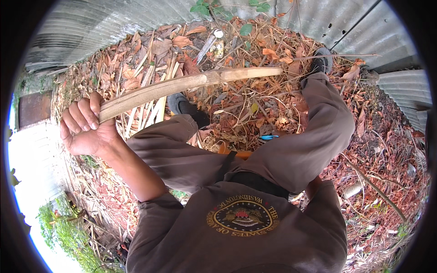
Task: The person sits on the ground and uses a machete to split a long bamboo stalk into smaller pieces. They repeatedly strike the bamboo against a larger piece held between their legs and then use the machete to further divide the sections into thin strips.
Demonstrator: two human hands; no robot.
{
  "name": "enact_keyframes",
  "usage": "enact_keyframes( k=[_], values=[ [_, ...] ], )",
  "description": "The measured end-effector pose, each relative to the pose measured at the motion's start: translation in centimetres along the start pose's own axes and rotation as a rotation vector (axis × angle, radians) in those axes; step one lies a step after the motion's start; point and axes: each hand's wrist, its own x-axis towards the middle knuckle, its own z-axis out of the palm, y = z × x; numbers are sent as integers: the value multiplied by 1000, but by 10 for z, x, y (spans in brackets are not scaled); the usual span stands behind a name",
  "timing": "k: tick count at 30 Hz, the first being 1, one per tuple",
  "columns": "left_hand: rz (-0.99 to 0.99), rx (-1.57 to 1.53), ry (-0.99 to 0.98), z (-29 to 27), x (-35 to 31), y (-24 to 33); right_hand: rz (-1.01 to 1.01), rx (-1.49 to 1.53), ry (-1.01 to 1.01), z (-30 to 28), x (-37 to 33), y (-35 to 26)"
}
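Observation:
My left hand (86, 125) is raised at the left, its fingers wrapped round the thick end of a long, pale piece of split bamboo (159, 89). The piece reaches across to the right above my legs, with a joint part way along and a narrower, lighter far end. Only a little of my right forearm (313, 187) shows beside my thigh. My right hand is hidden behind my leg and shirt.
Several pale split strips (148, 113) lie among dry leaves beyond my left leg. A small blue object (268, 137) is between my legs, near an orange thing (243, 154) partly under me. Corrugated metal sheets (123, 27) stand behind; a thin branch (375, 186) lies at right.

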Motion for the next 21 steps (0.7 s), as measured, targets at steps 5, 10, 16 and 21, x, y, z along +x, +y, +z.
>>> enact_keyframes(
  k=[5,10,16,21],
  values=[
    [56,-35,93,-2,-7,-3,46,-98,-94,4,20,-2],
    [58,-71,23,-8,-7,-11,15,-88,-103,11,16,-13],
    [74,-120,27,-7,-7,-12,-20,-79,-119,24,-3,-18],
    [100,-117,84,-2,-7,-9,-51,-83,-129,28,-5,-22]
  ],
)
